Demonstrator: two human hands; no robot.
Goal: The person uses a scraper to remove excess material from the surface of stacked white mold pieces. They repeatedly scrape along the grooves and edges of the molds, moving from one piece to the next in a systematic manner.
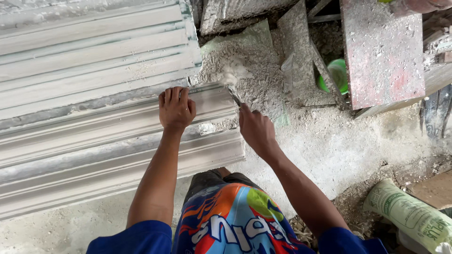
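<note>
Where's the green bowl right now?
In the head view the green bowl sits upper right of centre, half hidden behind a leaning grey board and left of the red-speckled slab, beyond the right hand.

Beyond the hands, a red-speckled slab [382,51] beside a green bowl [340,75]; right of them, a green printed sack [410,214] on the dusty floor [339,146]

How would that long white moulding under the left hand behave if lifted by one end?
The plaster moulding is long, thick and ribbed, so probably stiff and heavy. Crumbs beside its end suggest brittle edges. It may crack if only the left hand lifts it.
</note>
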